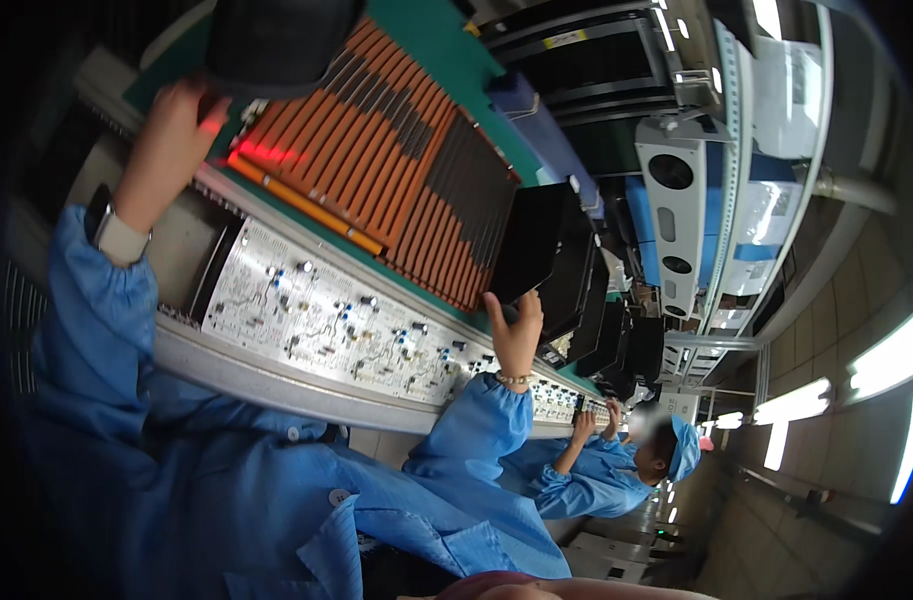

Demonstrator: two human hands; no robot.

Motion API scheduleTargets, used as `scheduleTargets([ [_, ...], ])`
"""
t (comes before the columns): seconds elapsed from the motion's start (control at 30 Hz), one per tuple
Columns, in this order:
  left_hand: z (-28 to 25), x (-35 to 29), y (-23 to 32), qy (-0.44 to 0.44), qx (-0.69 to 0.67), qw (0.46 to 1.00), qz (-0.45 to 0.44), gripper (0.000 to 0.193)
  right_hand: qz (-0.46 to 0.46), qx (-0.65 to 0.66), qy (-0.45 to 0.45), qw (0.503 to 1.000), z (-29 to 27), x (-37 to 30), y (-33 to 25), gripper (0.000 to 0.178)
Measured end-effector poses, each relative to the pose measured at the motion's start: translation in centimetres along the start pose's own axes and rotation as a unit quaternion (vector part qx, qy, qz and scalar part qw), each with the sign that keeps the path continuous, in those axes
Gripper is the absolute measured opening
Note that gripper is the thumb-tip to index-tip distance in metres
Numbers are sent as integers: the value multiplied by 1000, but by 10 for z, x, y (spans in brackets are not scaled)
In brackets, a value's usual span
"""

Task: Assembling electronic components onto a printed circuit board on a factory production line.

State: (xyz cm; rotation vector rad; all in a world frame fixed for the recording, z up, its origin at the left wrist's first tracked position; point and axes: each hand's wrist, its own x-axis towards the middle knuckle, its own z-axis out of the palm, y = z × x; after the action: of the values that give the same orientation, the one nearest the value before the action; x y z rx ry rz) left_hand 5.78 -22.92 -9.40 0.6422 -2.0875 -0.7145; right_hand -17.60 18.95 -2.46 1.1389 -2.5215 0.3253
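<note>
My left hand is at the near left corner of a tray of narrow orange-brown slots, many filled with dark parts. Red light falls on its fingers and on the tray's edge. The fingers are slightly smeared, and whether they pinch anything does not show. At the tray's near right corner is my right hand, thumb and fingers apart, beside a black bin. Between me and the tray lies a white circuit board with blue and black components standing on it.
A metal rail runs along the board's near side. A black rounded housing hangs over the tray's far left. Several black bins line the bench to the right. Farther right, a co-worker in a blue cap works at the same line.
</note>
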Motion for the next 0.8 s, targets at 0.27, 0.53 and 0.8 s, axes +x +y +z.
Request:
scheduleTargets([
  [0.27,6,0,-26,-26,7,998,-59,35,-6,-51,38,998,2,10,-4,53],
  [0.53,11,5,-46,-1,-67,997,-35,13,-1,-56,21,998,-2,10,-1,66],
  [0.8,5,14,-60,-27,-110,993,-23,15,-13,59,129,990,-5,2,-5,56],
])
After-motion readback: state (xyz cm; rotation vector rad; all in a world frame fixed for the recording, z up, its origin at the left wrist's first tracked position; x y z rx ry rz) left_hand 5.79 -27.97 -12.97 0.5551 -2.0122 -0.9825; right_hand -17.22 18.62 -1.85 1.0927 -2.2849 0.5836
